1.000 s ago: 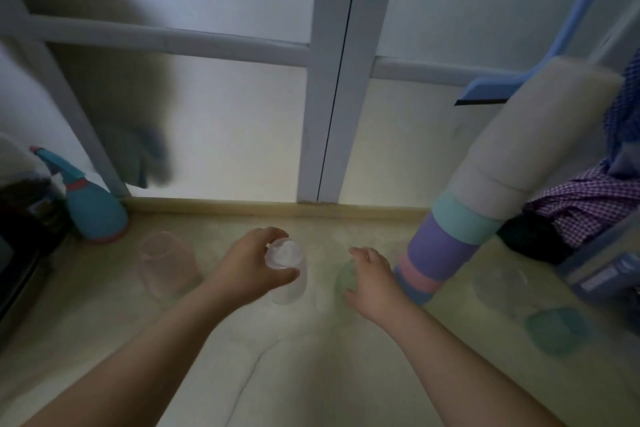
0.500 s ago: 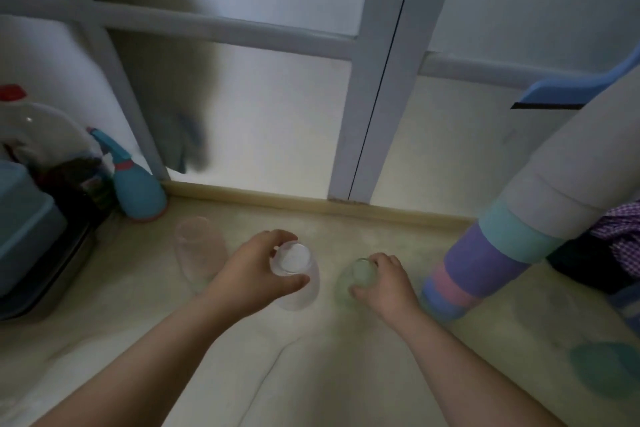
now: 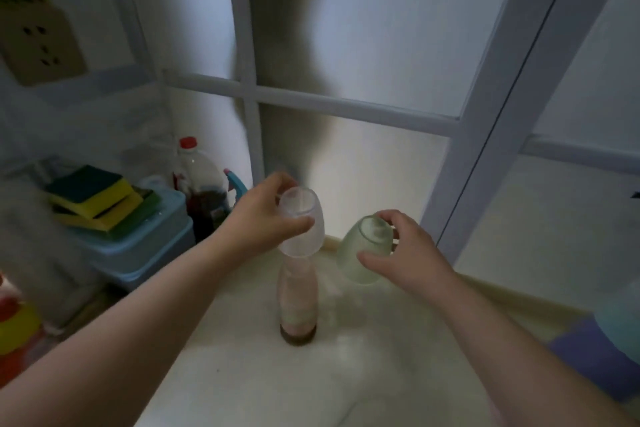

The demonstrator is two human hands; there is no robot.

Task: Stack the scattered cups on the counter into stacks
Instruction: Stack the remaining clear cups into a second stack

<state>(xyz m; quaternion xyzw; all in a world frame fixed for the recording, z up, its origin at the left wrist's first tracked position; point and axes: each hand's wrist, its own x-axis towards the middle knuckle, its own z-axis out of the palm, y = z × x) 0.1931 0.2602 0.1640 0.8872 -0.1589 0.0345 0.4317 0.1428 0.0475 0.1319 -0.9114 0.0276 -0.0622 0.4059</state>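
Observation:
My left hand grips a frosted clear cup, upside down, over the top of a pinkish upside-down cup that stands on the pale counter. The clear cup's rim overlaps the pinkish cup's top. My right hand holds a frosted green cup, also bottom up and tilted, in the air just right of that stack. Both hands are lifted above the counter.
At the back left stand a blue box with sponges on it, a red-capped bottle and a teal spray bottle. A frosted window frame runs behind. A striped pastel stack leans in at the right edge.
Both hands have lifted their cups off the counter. The left hand carried the clear cup left over the pinkish cup. The view swung to the left.

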